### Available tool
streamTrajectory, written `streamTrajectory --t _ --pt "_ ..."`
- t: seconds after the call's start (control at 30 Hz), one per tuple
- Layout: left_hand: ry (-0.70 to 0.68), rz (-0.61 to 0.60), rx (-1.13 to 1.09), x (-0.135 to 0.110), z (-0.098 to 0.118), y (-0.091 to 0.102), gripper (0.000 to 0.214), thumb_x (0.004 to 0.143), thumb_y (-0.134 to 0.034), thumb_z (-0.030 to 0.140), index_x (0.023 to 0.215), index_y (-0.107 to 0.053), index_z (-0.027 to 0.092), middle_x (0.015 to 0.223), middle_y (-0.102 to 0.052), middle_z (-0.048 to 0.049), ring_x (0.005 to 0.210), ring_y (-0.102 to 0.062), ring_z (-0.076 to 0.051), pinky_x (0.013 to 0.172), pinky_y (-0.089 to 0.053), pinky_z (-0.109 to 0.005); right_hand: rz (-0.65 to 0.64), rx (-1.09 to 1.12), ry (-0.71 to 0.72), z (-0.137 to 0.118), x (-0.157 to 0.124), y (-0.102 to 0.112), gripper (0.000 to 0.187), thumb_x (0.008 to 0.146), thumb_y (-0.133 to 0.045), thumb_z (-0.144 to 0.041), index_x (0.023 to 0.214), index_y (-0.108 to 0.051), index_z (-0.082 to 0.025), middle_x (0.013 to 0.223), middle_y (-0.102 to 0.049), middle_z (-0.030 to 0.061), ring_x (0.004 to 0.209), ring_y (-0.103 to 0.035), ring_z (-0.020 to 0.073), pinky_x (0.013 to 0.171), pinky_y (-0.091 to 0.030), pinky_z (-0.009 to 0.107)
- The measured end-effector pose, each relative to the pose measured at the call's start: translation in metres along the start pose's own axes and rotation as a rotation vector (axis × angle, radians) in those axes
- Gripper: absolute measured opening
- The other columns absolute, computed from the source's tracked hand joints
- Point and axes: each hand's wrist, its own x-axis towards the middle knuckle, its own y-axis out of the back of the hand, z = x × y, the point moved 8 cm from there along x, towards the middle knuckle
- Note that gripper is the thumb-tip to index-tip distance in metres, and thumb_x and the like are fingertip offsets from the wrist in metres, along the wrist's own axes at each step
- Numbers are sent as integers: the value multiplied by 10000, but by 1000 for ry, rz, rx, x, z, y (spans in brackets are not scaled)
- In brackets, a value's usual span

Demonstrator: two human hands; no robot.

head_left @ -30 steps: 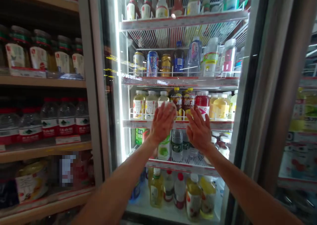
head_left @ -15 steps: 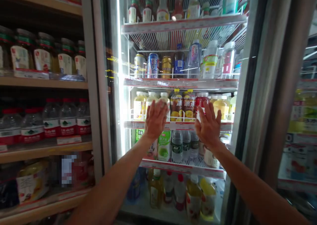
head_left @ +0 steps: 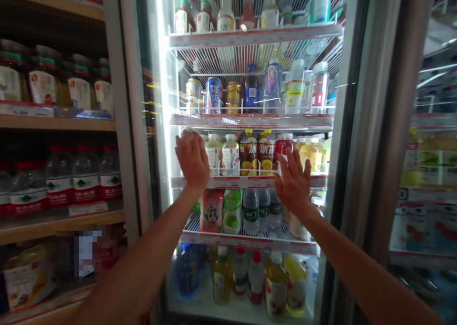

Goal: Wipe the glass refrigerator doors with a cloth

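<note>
My left hand (head_left: 193, 159) is raised flat with its fingers up, in front of the left end of the third shelf of a lit drinks cooler. It holds nothing, and its fingertips are slightly blurred. My right hand (head_left: 294, 181) holds nothing either; its fingers are spread before the right half of that shelf. Between the hands stand white-capped bottles (head_left: 230, 154) and dark ice tea bottles with yellow caps (head_left: 267, 152). A red bottle (head_left: 284, 145) is partly covered by my right fingers. Whether either palm touches the cooler's glass cannot be made out.
Cans (head_left: 213, 95) and bottles fill the shelf above; green-labelled water bottles (head_left: 251, 211) stand below. Left of the cooler, wooden shelves (head_left: 57, 123) carry jars and red-capped water bottles (head_left: 85, 175). A metal door frame (head_left: 383, 125) runs up the right side, with more drinks beyond.
My left hand has moved left, away from the middle bottles, widening the space between my hands. My right hand stays before the same bottles. The view has shifted slightly right.
</note>
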Motion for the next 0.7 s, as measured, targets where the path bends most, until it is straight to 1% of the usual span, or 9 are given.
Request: streamTrajectory --t 0.13,0.2,0.23,0.3,0.4,0.47,0.5,0.57,0.7 --pt "-673 -249 9 -65 114 -33 476 882 -414 215 1353 -373 275 1454 -349 5 1406 -62 -199 1156 -188 -423 10 15 21 0 4 4 589 880 -406 -283 1435 -219 -215 1483 -284 99 1379 -230 243 1107 -169 495" --pt "-881 -331 5 -88 135 -38 468 872 -435 204 1332 -400 282 1434 -382 26 1402 -95 -178 1155 -204 -383 9 19 41 3 9 7 590 882 -403 -285 1437 -212 -225 1487 -277 94 1379 -231 247 1106 -160 506" --pt "-901 -350 2 -88 132 -38 457 869 -440 204 1319 -417 282 1425 -395 25 1400 -112 -170 1153 -214 -372 8 17 45 6 13 8 592 883 -398 -285 1439 -202 -233 1489 -274 89 1381 -225 249 1107 -153 513" --pt "-770 -317 -1 -66 105 -31 437 871 -437 219 1304 -440 275 1417 -408 0 1399 -128 -177 1145 -235 -390 3 6 25 15 20 9 596 888 -382 -289 1445 -176 -248 1492 -267 77 1387 -205 247 1109 -142 520" --pt "-310 -100 -10 -10 39 -13 443 886 -408 268 1328 -421 235 1458 -335 -61 1403 -120 -218 1142 -213 -464 -20 -20 -22 26 25 5 606 890 -371 -294 1450 -146 -250 1494 -262 74 1396 -174 239 1113 -145 515" --pt "-104 -2 -25 9 18 -7 456 897 -386 298 1346 -398 224 1488 -268 -73 1405 -113 -228 1151 -169 -484 -30 -34 -25 28 25 2 608 888 -377 -294 1449 -151 -235 1492 -262 86 1399 -163 239 1114 -147 512" --pt "-81 -1 -36 11 22 -10 459 900 -380 305 1351 -392 228 1494 -254 -69 1406 -106 -227 1155 -154 -484 -30 -41 -21 27 24 1 607 887 -382 -294 1448 -159 -226 1491 -262 92 1400 -159 240 1116 -145 511" --pt "-193 -69 -54 3 57 -22 452 902 -377 298 1351 -391 245 1485 -278 -53 1408 -91 -219 1154 -158 -477 -23 -47 -14 26 23 0 601 887 -383 -292 1445 -171 -218 1491 -260 96 1400 -159 239 1118 -140 508" --pt "-693 -236 -69 -42 153 -51 424 899 -403 263 1322 -423 244 1419 -407 -6 1397 -143 -193 1139 -235 -411 -12 -35 -14 26 22 2 596 890 -371 -291 1446 -167 -232 1500 -247 75 1396 -174 236 1118 -141 504"
